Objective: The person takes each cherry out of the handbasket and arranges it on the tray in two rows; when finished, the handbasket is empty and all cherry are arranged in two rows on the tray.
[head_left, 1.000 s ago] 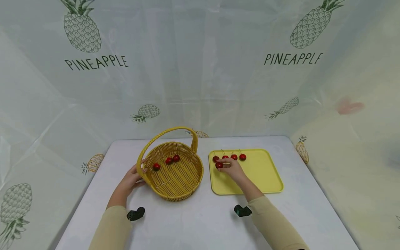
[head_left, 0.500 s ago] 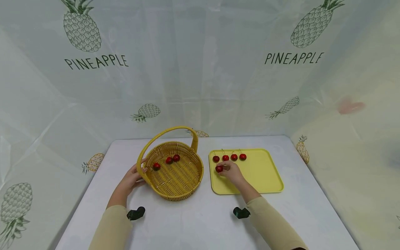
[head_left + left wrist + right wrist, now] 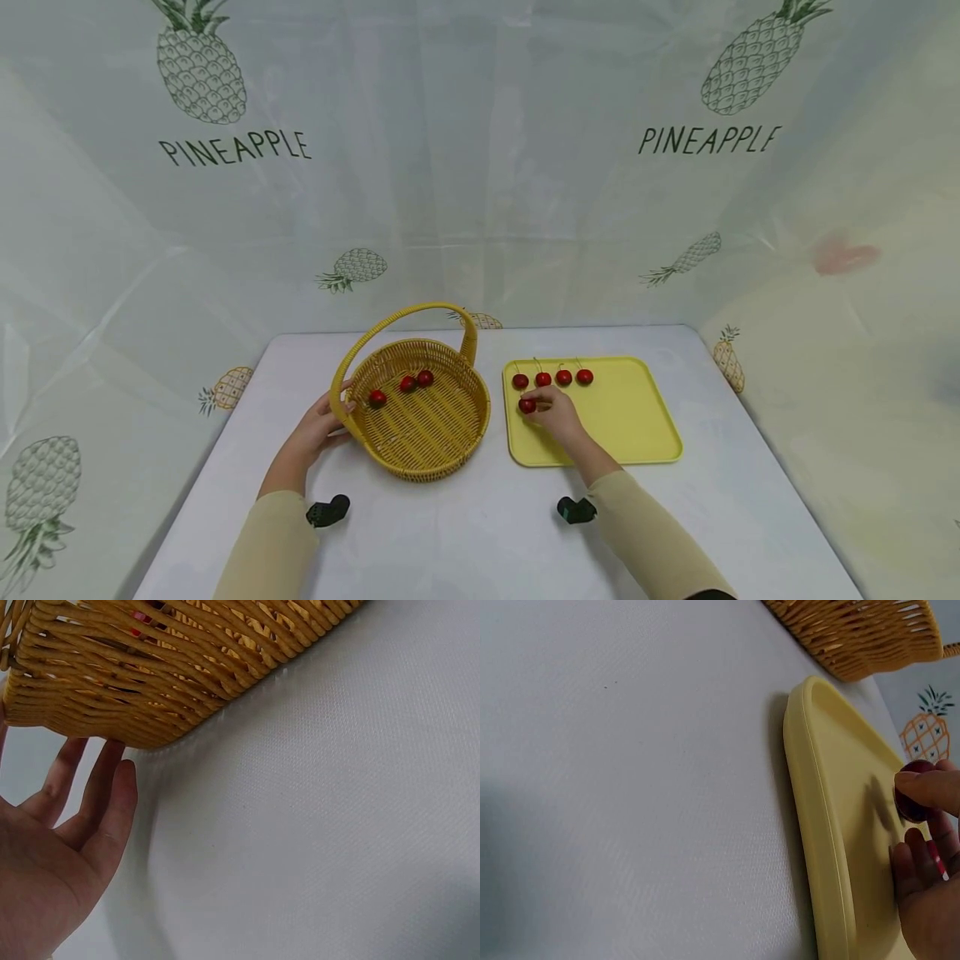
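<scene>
On the left of the table, a round wicker basket point(image 3: 423, 433) with an arched handle holds three red cherries point(image 3: 407, 384). My left hand point(image 3: 315, 431) grips its left rim near the handle's foot; in the left wrist view the fingers point(image 3: 97, 787) lie against the woven wall point(image 3: 135, 682). At the yellow tray point(image 3: 630, 417), my right hand point(image 3: 558, 417) pinches a dark red cherry point(image 3: 527, 406) between thumb and fingers, over the tray's left part. Several cherries with stems point(image 3: 584, 377) stand in a row along the tray's back edge. The right wrist view shows the pinched cherry point(image 3: 913, 804) low over the tray.
The white table point(image 3: 450, 542) carries basket and tray side by side, a narrow gap between them. Behind it hangs a pale cloth point(image 3: 480, 192) printed with pineapples. A dark device point(image 3: 327, 511) sits at my left wrist, another point(image 3: 577, 510) at my right.
My right hand has moved slightly toward me with its cherry, bringing the back row of cherries into fuller view. The left hand and basket have kept their place.
</scene>
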### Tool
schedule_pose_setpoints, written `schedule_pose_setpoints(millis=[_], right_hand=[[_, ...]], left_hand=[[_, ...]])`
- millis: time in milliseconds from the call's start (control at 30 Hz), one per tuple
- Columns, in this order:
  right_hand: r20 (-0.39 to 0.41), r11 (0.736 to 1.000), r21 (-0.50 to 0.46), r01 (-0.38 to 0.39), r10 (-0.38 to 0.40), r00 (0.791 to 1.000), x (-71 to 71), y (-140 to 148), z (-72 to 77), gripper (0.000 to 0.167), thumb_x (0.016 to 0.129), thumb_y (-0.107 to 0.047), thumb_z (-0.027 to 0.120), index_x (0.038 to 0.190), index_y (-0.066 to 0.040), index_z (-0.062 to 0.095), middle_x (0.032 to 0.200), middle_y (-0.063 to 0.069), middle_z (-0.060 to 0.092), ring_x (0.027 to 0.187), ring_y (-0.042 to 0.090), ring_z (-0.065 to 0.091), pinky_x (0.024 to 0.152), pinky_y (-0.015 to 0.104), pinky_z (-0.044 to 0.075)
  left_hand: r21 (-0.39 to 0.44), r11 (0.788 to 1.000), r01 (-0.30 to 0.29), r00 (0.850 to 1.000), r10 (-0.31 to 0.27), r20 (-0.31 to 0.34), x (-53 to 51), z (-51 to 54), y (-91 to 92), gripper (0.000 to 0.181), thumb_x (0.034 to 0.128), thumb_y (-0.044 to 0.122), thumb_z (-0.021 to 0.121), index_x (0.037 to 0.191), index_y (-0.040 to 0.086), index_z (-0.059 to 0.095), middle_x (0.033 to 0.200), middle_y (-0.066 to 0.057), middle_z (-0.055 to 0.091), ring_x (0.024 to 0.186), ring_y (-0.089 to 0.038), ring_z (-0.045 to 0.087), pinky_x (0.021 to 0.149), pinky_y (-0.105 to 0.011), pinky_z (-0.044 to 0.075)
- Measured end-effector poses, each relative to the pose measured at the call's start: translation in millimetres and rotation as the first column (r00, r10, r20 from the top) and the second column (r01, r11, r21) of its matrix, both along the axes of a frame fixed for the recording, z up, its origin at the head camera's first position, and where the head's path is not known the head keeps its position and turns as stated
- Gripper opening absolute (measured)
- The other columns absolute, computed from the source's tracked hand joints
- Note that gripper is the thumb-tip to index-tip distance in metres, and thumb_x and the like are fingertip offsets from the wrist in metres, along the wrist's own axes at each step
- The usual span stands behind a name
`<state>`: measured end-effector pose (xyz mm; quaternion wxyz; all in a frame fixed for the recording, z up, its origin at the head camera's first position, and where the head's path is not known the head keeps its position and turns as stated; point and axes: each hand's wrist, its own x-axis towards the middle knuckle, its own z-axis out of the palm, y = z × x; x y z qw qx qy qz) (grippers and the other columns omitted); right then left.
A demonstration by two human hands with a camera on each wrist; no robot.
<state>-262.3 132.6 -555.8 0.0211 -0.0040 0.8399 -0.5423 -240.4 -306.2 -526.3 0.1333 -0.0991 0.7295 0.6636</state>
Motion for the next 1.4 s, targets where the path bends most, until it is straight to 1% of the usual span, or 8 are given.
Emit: schedule_pose_setpoints(millis=[133,333,500,633,867,1000,1100,1400], right_hand=[[0.001,1.0,0.011,0.01,-0.01,1.0,-1.4,-0.8,-0.7,0.029,0.076,0.007,0.078,0.101,-0.006,0.074,0.11,0.008,0.061,0.099,0.027,0.057,0.086,0.041,0.05],[-0.006,0.999,0.034,0.01,-0.01,1.0,-2.6,-3.2,-2.9,0.029,0.075,0.007,0.078,0.101,-0.005,0.073,0.107,0.009,0.061,0.095,0.027,0.054,0.084,0.041,0.048],[0.011,1.0,0.014,0.026,-0.026,1.0,-3.8,-4.0,-5.8,0.033,0.075,0.006,0.079,0.105,-0.004,0.071,0.109,0.01,0.061,0.096,0.027,0.054,0.084,0.039,0.047],[0.02,0.999,0.009,0.038,-0.039,0.999,-3.6,-4.5,-5.5,0.034,0.075,0.006,0.079,0.106,-0.004,0.07,0.11,0.011,0.06,0.098,0.028,0.054,0.087,0.04,0.047],[0.004,0.999,0.043,0.029,-0.029,1.0,-3.0,-4.8,-4.7,0.03,0.074,0.008,0.079,0.1,-0.004,0.071,0.107,0.01,0.06,0.097,0.028,0.054,0.086,0.041,0.047],[0.001,0.998,0.057,0.013,-0.013,1.0,-2.8,-4.4,-6.4,0.029,0.074,0.008,0.079,0.1,-0.005,0.071,0.107,0.01,0.06,0.096,0.027,0.054,0.086,0.04,0.047],[0.003,0.998,0.069,0.002,-0.002,1.0,-2.4,-3.7,-7.5,0.029,0.075,0.008,0.079,0.099,-0.005,0.071,0.106,0.009,0.059,0.095,0.027,0.053,0.084,0.04,0.047],[0.0,0.997,0.075,-0.012,0.012,1.0,-1.4,-4.4,-6.7,0.029,0.073,0.007,0.08,0.097,-0.006,0.072,0.104,0.009,0.059,0.092,0.026,0.052,0.083,0.039,0.046]], left_hand=[[0.0,1.0,0.01,1.0,-0.01,0.0,1.0,1.6,1.4,0.066,0.0989,0.028,0.058,0.156,0.022,0.025,0.149,-0.022,0.035,0.118,-0.032,0.056,0.095,-0.048,0.048],[-0.002,1.0,-0.002,1.0,0.002,0.0,2.0,3.0,2.9,0.066,0.0982,0.028,0.06,0.155,0.022,0.027,0.149,-0.021,0.036,0.118,-0.032,0.055,0.095,-0.049,0.047],[-0.007,1.0,0.002,1.0,-0.002,-0.004,0.9,1.4,2.2,0.066,0.0981,0.029,0.06,0.155,0.022,0.027,0.15,-0.022,0.035,0.117,-0.031,0.056,0.095,-0.049,0.048],[0.005,1.0,0.003,1.0,-0.003,-0.004,1.2,2.0,1.9,0.065,0.0988,0.027,0.059,0.155,0.021,0.027,0.149,-0.022,0.036,0.118,-0.032,0.056,0.095,-0.049,0.048],[0.006,1.0,0.0,1.0,0.0,-0.004,2.1,2.0,1.7,0.065,0.0994,0.027,0.058,0.155,0.021,0.026,0.148,-0.023,0.037,0.118,-0.033,0.056,0.094,-0.048,0.048],[-0.005,1.0,0.005,1.0,-0.005,-0.011,1.5,0.7,1.0,0.064,0.0996,0.027,0.057,0.155,0.021,0.026,0.148,-0.023,0.037,0.117,-0.032,0.057,0.094,-0.047,0.049],[-0.007,1.0,-0.004,1.0,0.004,-0.006,1.4,0.0,0.8,0.064,0.0986,0.027,0.059,0.154,0.022,0.029,0.147,-0.022,0.039,0.114,-0.03,0.058,0.093,-0.046,0.05],[0.008,1.0,-0.012,1.0,0.012,0.005,-0.6,-1.7,0.2,0.063,0.098,0.027,0.06,0.154,0.023,0.03,0.147,-0.02,0.04,0.111,-0.027,0.06,0.091,-0.046,0.051]])
